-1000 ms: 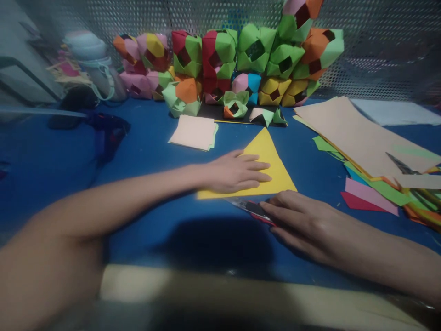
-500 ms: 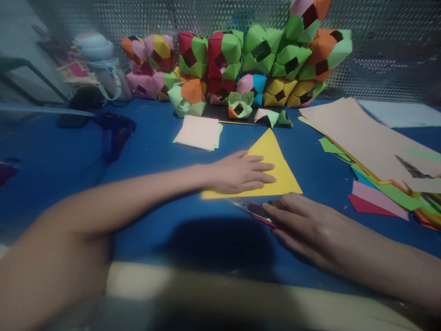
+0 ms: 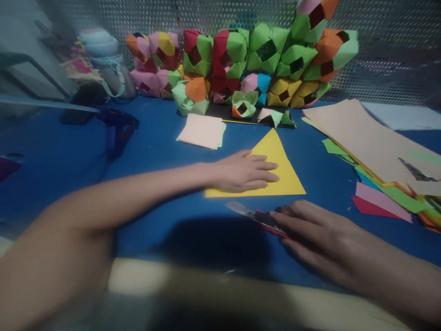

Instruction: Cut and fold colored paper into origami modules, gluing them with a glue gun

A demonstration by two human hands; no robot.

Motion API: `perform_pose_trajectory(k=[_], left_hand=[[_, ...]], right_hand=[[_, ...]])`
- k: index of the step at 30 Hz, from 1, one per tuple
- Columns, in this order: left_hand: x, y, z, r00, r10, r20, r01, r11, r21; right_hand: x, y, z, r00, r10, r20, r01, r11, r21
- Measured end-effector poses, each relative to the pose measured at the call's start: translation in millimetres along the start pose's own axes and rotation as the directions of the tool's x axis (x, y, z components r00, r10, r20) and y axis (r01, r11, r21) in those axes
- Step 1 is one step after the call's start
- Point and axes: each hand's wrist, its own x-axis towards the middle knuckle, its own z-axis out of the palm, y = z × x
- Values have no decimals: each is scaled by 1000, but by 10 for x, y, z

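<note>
A yellow paper triangle [image 3: 284, 177] lies on the blue table, its point facing away from me. Pressed flat across its left part is my left hand [image 3: 243, 172], fingers spread. My right hand [image 3: 315, 225] grips a utility knife [image 3: 267, 219] with a red and black handle. Its silvery blade points left, just in front of the triangle's near edge and apart from it. Behind my left hand sits a small stack of pale pink and green paper squares [image 3: 201, 131].
Folded paper blocks [image 3: 265, 48] in many colours stand along the mesh panel. A glue gun [image 3: 117, 128], a phone [image 3: 81, 105] and a bottle [image 3: 112, 64] are at left. Large paper sheets [image 3: 361, 138], scissors [image 3: 416, 170] and coloured scraps [image 3: 382, 200] lie at right.
My right hand has drawn the knife back toward me and slightly right, so the blade has left the triangle's near edge. My left hand stays flat on the paper.
</note>
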Motion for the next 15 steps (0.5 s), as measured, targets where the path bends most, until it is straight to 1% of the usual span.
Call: perform_pose_trajectory(k=[4,8,11,15], left_hand=[[-1,3,-57,998,-42,-52,34,988,-150],[-29,4,-232,987,-147,-58,128,959,-252],[-94,-17,-386,969,-245,-34,230,941,-247],[-192,-40,-511,930,-361,73,368,913,-178]], right_hand=[[-64,47,-34,999,41,0,-41,998,45],[-83,70,-64,995,90,35,-92,995,39],[-83,72,-71,991,121,51,-123,992,39],[-73,65,-72,992,113,50,-116,992,57]])
